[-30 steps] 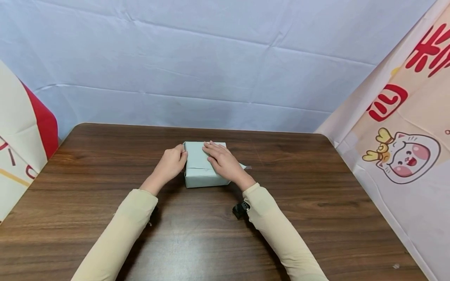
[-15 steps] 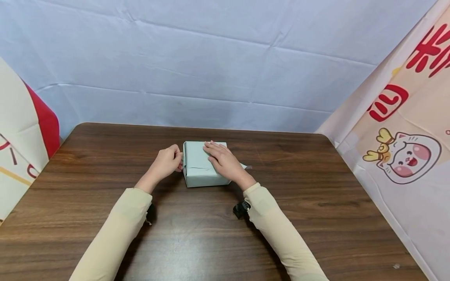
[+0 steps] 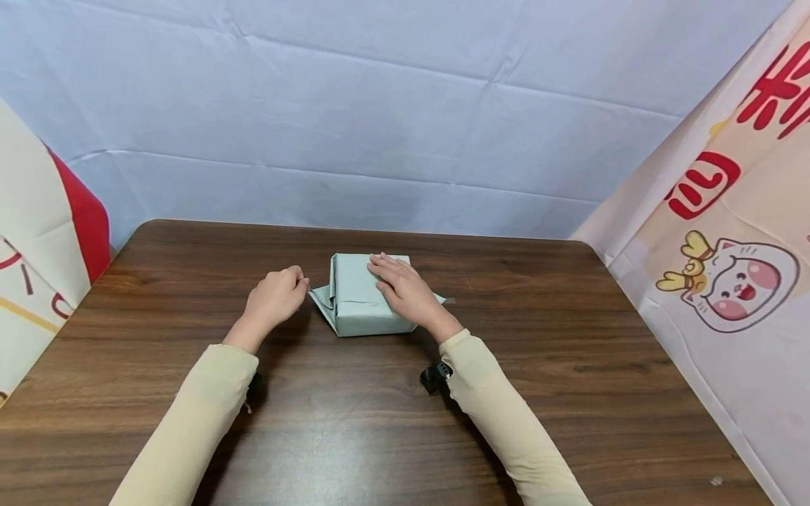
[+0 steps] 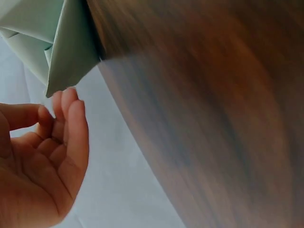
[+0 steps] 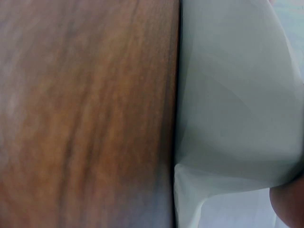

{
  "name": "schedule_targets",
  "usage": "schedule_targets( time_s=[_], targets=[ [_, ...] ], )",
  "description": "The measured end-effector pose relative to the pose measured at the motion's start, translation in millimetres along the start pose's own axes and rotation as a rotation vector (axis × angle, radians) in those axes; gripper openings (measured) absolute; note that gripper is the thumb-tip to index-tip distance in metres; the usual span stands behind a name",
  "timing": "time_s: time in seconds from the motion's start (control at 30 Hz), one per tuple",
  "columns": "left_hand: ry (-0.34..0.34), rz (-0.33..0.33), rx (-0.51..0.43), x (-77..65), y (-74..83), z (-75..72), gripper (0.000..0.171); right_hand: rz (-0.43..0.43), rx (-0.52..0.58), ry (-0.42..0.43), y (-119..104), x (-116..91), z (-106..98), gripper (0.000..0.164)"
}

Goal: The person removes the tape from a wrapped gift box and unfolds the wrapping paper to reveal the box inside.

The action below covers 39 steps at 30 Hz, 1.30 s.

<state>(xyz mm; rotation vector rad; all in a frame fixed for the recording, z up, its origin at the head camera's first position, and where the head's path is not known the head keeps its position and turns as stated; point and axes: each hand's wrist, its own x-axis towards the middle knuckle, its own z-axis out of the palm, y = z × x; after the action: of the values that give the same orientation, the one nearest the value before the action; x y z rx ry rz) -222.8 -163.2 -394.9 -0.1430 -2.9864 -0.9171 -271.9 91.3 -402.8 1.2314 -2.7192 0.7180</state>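
A box wrapped in pale green paper (image 3: pixel 356 284) sits near the middle of the table in the head view. The right hand (image 3: pixel 405 292) rests on its top with the fingers laid out. From the left end a folded triangular paper flap (image 3: pixel 325 302) sticks out. At the tip of that flap is the left hand (image 3: pixel 275 299); in the left wrist view its thumb and index finger pinch what looks like a faint bit of clear tape (image 4: pixel 44 100). The right wrist view shows the box's paper side (image 5: pixel 237 95) close up.
The box stands on a dark wood-grain table (image 3: pixel 354 422). Another paper flap with clear tape (image 3: pixel 449 301) juts out at the right end. A pale cloth (image 3: pixel 316 105) hangs behind, and a printed banner (image 3: pixel 728 211) at the right.
The left hand has moved left, away from the box's left end, and the paper flap there has swung outward with it. The right hand has stayed on top of the box.
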Motion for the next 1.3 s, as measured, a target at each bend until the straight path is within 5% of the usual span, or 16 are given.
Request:
schedule_targets(
  time_s=[0.2,0.6,0.93,1.3],
  targets=[
    [-0.006,-0.044,0.144,-2.3,-5.3,-2.8,0.025,0.004,0.015,0.001,0,0,-1,0.042],
    [-0.27,-0.129,0.296,0.9,-11.2,-3.7,0.024,0.007,0.018,0.004,1,-1,0,0.042],
    [-0.312,-0.173,0.298,0.7,-13.8,-6.7,0.024,-0.007,0.017,0.005,0,0,0,0.042],
    [-0.282,-0.203,0.243,-1.9,-19.4,-11.2,0.029,-0.004,0.021,0.003,1,0,0,0.042]
  ],
)
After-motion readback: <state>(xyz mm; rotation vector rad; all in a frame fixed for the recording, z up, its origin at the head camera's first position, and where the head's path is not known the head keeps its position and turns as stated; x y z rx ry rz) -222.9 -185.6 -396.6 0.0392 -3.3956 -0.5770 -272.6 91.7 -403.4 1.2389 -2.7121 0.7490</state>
